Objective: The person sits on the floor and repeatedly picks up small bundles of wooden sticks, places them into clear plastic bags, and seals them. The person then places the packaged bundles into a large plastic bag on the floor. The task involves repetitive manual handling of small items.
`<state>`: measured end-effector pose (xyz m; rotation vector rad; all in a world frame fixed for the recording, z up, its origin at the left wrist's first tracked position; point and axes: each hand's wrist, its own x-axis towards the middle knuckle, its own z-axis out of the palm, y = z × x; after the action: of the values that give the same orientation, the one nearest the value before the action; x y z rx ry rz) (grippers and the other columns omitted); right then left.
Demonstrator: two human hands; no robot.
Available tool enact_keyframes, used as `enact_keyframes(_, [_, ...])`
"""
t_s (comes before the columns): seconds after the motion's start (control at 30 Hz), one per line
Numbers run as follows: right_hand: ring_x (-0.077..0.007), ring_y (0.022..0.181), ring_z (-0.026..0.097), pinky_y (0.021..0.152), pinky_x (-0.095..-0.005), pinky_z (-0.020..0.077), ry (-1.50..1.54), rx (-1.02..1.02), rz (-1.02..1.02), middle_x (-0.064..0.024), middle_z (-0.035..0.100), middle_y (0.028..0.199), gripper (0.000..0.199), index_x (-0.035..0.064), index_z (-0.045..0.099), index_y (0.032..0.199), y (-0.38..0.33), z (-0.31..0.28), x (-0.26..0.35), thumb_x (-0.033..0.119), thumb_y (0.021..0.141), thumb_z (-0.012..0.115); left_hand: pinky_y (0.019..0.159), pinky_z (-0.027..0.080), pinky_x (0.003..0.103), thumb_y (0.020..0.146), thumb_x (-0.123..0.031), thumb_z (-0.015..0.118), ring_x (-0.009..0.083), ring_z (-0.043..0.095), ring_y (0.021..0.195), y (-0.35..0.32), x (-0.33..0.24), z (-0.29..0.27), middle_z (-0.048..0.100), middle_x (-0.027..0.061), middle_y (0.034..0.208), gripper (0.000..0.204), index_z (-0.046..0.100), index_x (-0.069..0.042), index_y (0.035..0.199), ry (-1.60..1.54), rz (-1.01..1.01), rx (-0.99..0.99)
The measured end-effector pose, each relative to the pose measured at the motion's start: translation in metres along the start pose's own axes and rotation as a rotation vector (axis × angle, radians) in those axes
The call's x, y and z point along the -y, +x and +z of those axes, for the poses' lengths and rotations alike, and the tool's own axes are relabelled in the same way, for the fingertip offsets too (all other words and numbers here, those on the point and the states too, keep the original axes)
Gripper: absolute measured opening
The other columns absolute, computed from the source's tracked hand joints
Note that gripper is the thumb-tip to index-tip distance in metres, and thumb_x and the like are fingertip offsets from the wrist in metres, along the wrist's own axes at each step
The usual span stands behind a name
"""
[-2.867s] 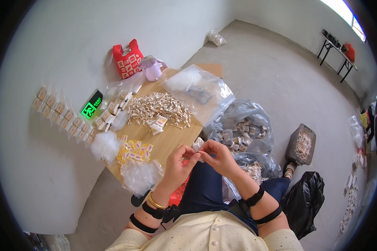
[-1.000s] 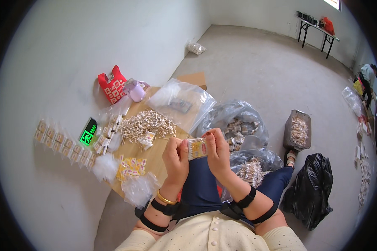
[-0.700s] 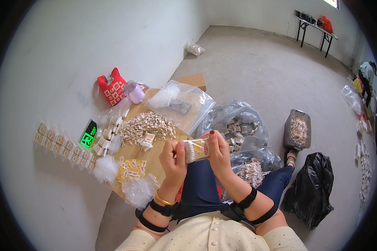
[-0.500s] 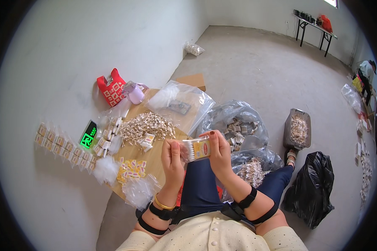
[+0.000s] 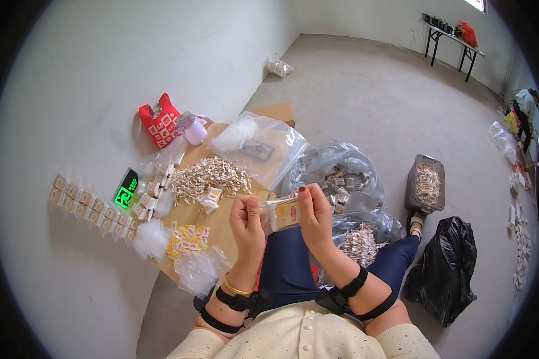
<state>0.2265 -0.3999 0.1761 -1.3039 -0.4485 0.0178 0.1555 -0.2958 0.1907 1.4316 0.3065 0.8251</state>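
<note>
Above my lap, a clear packet of cotton swabs [image 5: 286, 215] with a yellow and white card inside is stretched between both hands. My right hand [image 5: 315, 216] grips its right end, thumb on top. The packet's plastic left end is pinched in my closed left hand [image 5: 247, 226]. Just beyond the left hand, a loose heap of cotton swabs [image 5: 206, 179] covers part of the wooden table [image 5: 224, 230], and a filled packet [image 5: 211, 200] lies at its edge. Yellow cards [image 5: 187, 240] and empty clear bags [image 5: 200, 273] lie on the table's near left side.
Plastic bags on the floor hold small packs [image 5: 341, 182] and loose swabs [image 5: 360, 245]. Right of them stand a grey bin [image 5: 412, 186] and a black bag [image 5: 443, 269]. Packets line the left [image 5: 90, 206]. A purple jug [image 5: 191, 130] stands by a red bag [image 5: 160, 125]. Another person [image 5: 524, 110] bends far right.
The left hand has closed into a tighter grip and the packet's left end now looks pulled taut; the swab tips are less visible. Both hands remain in nearly the same place.
</note>
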Motion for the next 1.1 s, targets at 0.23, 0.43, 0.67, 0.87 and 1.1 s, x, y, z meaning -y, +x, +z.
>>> enact_keyframes(0.23, [-0.0065,0.064,0.043,0.057,-0.0243,0.0379,0.054,-0.057,0.027,-0.0014,0.051,0.067,0.027,0.0013,0.054,0.083,0.006,-0.003,-0.013,0.022,0.100,0.049,0.039,0.022,0.018,0.101,-0.028,0.047,0.0005,0.029,0.043,0.001,0.004,-0.016,0.034,-0.0071,0.055,0.028,0.038,-0.011,0.081,-0.049,0.001,-0.109])
enact_keyframes(0.43, [-0.0057,0.065,0.043,0.058,-0.0227,0.0380,0.025,0.017,0.060,0.0004,0.051,0.068,0.027,0.0020,0.054,0.082,0.002,0.009,-0.027,0.021,0.100,0.050,0.039,0.022,0.018,0.098,-0.028,0.053,0.0009,0.031,0.043,-0.008,0.013,-0.043,0.036,-0.0071,0.054,0.025,0.045,-0.010,0.082,0.045,0.074,-0.118])
enact_keyframes(0.67, [-0.0015,0.059,0.039,0.052,-0.0209,0.0336,0.200,0.079,0.376,0.0053,0.045,0.064,0.030,0.0051,0.053,0.078,0.001,0.034,-0.076,0.024,0.101,0.048,0.039,0.027,0.017,0.095,-0.026,0.061,0.0002,0.034,0.044,-0.032,0.009,-0.158,0.039,-0.0077,0.055,0.026,0.049,-0.012,0.076,0.182,-0.093,-0.449])
enact_keyframes(0.87, [-0.0025,0.059,0.040,0.052,-0.0228,0.0337,0.130,0.204,0.479,0.0049,0.046,0.064,0.030,0.0039,0.055,0.078,-0.013,0.087,-0.113,0.024,0.100,0.050,0.053,0.040,0.026,0.092,-0.029,0.062,0.0106,0.047,0.058,-0.089,0.061,-0.298,0.052,-0.0001,0.069,0.025,0.053,-0.008,0.083,0.750,-0.188,-0.657])
enact_keyframes(1.1, [-0.0269,0.060,0.056,0.058,-0.0365,0.0437,-0.333,0.421,0.052,-0.0149,0.059,0.072,0.022,0.0013,0.058,0.091,-0.023,0.186,-0.120,0.023,0.094,0.054,0.110,0.018,0.050,0.090,-0.035,0.056,0.0382,0.025,0.135,-0.107,0.076,-0.282,0.029,0.0209,0.145,0.060,0.037,0.000,0.135,1.697,-0.099,-0.204])
